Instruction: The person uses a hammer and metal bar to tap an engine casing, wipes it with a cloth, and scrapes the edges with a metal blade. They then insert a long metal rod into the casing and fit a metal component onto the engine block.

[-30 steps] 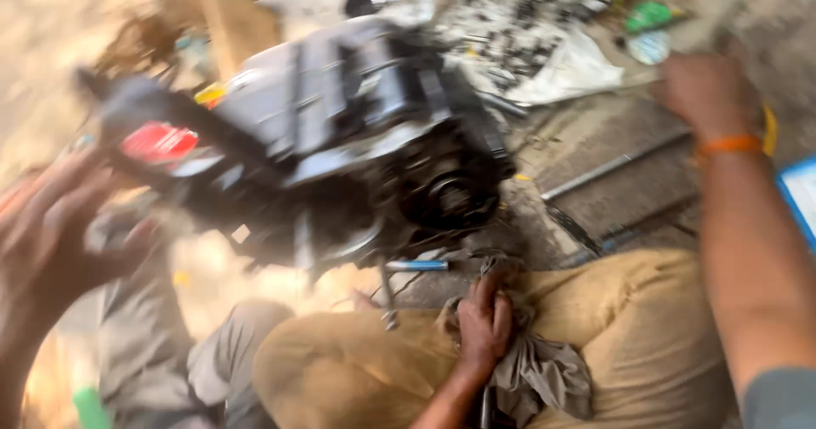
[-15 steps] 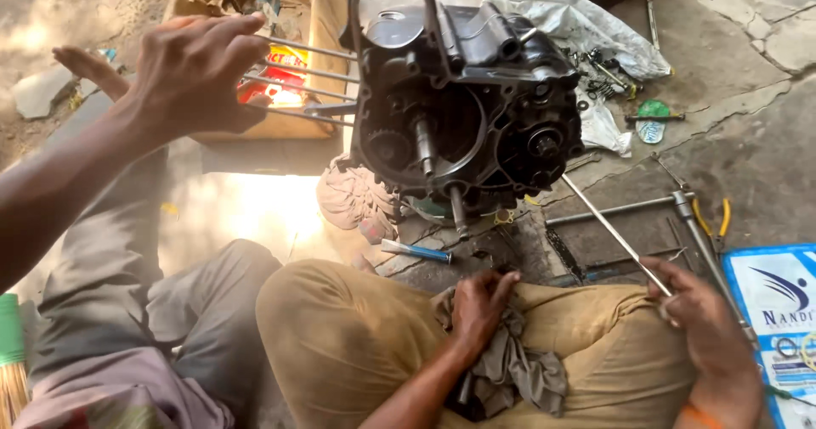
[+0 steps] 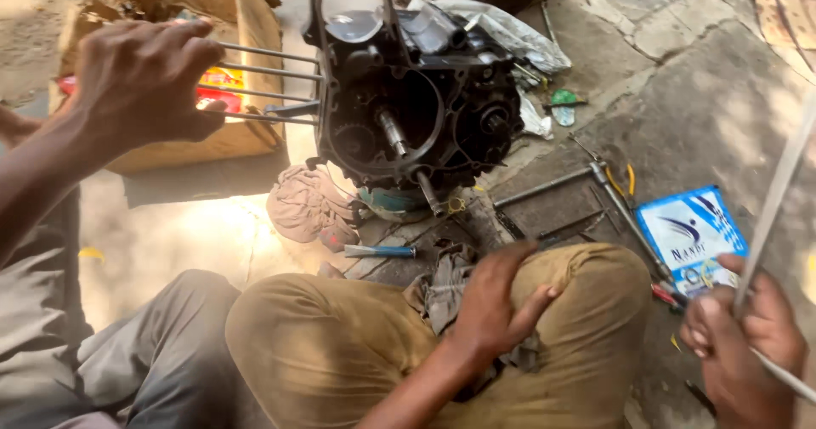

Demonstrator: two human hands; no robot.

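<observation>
Left hand (image 3: 140, 81): fingers closed round the long studs (image 3: 263, 81) of the engine block (image 3: 408, 115); I judge this props it upright on the floor (image 3: 722, 98). Right hand (image 3: 744, 344): fingers clamped on thin rod (image 3: 769, 208), held clear.

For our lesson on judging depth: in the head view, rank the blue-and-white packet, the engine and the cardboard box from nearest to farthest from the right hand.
From the right hand, which holds a thin rod:
1. blue-and-white packet, just up-left of it.
2. engine, top centre.
3. cardboard box, far top left.
</observation>
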